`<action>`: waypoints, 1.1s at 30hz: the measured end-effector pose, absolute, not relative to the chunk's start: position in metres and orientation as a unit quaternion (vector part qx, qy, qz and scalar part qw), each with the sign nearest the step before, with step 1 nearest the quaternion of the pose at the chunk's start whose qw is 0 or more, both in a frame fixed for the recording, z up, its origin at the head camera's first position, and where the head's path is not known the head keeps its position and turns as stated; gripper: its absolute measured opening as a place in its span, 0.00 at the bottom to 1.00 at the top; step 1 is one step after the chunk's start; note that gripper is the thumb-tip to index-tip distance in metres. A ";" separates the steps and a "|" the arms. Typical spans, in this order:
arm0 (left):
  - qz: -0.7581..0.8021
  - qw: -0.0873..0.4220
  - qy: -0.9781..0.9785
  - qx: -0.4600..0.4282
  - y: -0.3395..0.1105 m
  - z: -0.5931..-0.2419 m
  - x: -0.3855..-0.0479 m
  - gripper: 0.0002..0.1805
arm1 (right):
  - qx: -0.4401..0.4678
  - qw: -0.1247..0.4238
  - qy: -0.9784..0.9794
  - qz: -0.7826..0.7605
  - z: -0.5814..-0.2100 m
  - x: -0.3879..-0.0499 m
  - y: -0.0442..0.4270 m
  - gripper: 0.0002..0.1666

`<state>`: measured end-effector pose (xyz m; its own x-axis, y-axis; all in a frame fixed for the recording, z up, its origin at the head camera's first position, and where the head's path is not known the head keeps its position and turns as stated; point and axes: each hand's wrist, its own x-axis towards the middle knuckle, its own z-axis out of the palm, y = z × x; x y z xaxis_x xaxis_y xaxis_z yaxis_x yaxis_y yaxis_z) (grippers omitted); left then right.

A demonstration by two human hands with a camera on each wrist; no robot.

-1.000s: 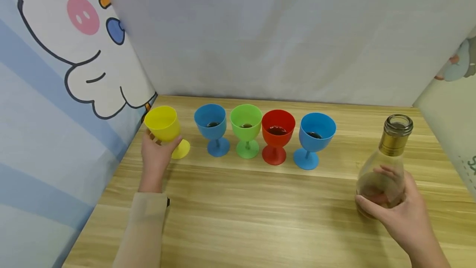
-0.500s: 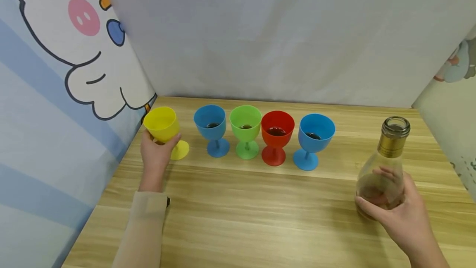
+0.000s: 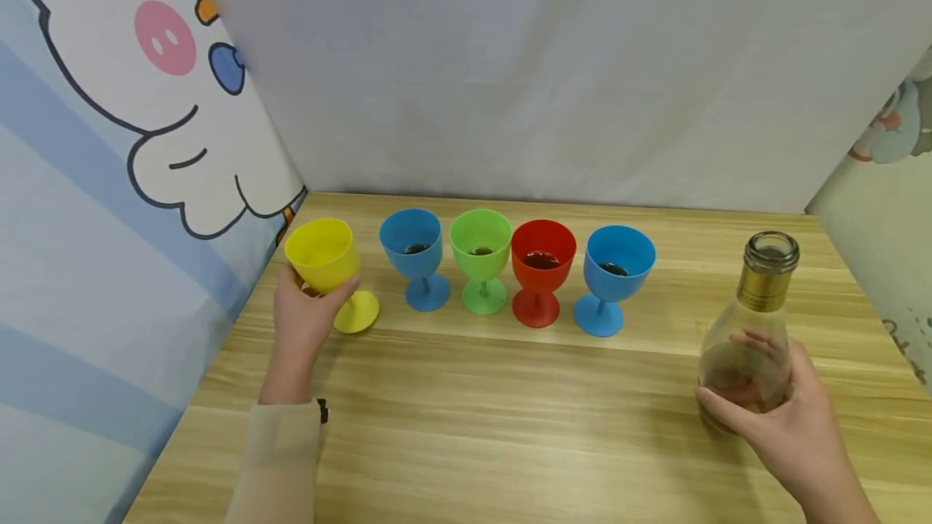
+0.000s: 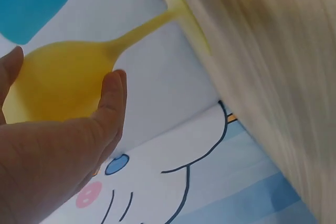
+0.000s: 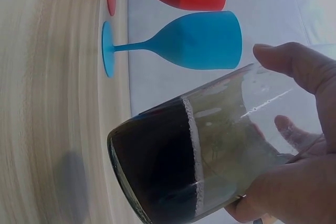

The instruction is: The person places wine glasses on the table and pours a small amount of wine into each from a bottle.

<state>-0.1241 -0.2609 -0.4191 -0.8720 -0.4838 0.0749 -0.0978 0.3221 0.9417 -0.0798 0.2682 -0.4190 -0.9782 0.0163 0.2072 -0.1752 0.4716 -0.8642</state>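
At the left end of the row, my left hand (image 3: 304, 318) grips the bowl of a yellow goblet (image 3: 324, 257), thumb on one side and fingers on the other. Its stem and base show in the left wrist view, where the goblet (image 4: 63, 77) lies close to the tabletop; I cannot tell whether the base touches. On the right, my right hand (image 3: 794, 427) holds a clear glass bottle (image 3: 746, 362) with a gold neck band around its body. Dark liquid fills the lower part of the bottle (image 5: 157, 166), whose shadow falls on the table apart from its base.
Between the hands stand a blue goblet (image 3: 413, 245), a green goblet (image 3: 481, 245), a red goblet (image 3: 542, 257) and another blue goblet (image 3: 617, 265), each with some dark liquid. Behind the wooden table (image 3: 510, 427) hangs a pale cloth (image 3: 553, 79); a cartoon-printed panel (image 3: 95, 209) borders the left.
The yellow goblet has come slightly nearer to me and rightward with my left hand. My right hand and the bottle have hardly moved. The view has shifted slightly.
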 end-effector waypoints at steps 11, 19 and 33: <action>-0.557 0.139 -0.811 0.114 -0.248 -0.394 -0.098 0.45 | 0.046 0.096 -0.852 0.512 -0.421 -0.080 0.269 0.52; -0.559 0.128 -0.819 0.034 -0.231 -0.383 -0.086 0.43 | 0.037 0.095 -0.859 0.501 -0.420 -0.081 0.271 0.53; -0.540 0.075 -0.838 0.012 -0.188 -0.384 -0.083 0.46 | 0.042 0.097 -0.868 0.485 -0.415 -0.081 0.276 0.52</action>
<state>-0.0833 -0.1876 -0.3843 -0.9884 -0.1010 0.1133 0.0614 0.4166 0.9070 -0.0809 0.2756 -0.4154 -0.9774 0.0213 0.2102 -0.1679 0.5252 -0.8343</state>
